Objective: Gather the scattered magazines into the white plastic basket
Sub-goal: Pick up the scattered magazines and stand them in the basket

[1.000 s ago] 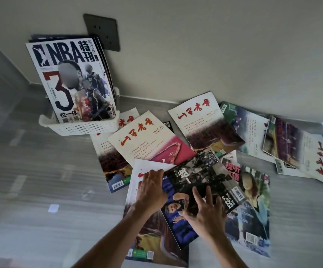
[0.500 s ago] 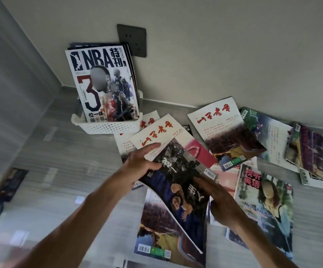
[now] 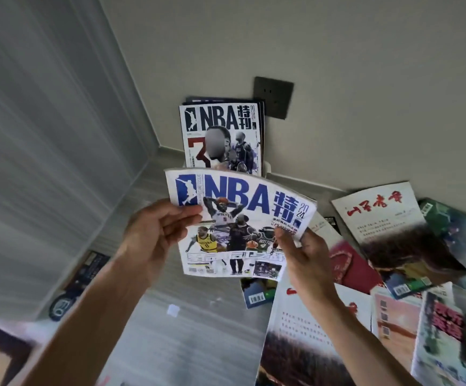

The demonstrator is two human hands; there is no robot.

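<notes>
I hold a blue-and-white NBA magazine (image 3: 238, 218) upright in the air, cover toward me, bowed slightly. My left hand (image 3: 154, 232) grips its left edge and my right hand (image 3: 303, 254) grips its lower right corner. Behind it, against the wall, stands another NBA magazine (image 3: 222, 137) with a large red 3, upright in the white plastic basket (image 3: 266, 168), of which only a sliver of rim shows. Several more magazines lie scattered on the floor to the right, among them a white one with red characters (image 3: 379, 213) and one with a woman on the cover (image 3: 454, 338).
A dark wall socket (image 3: 273, 97) sits above the basket. A grey wall panel runs along the left. A dark round object with a strap (image 3: 64, 305) lies by the left wall. A small white scrap (image 3: 173, 310) rests on the grey floor.
Both hands lifted the dark-backed magazine off the pile, turned it cover-up and raised it in front of the basket. The view swung left and up.
</notes>
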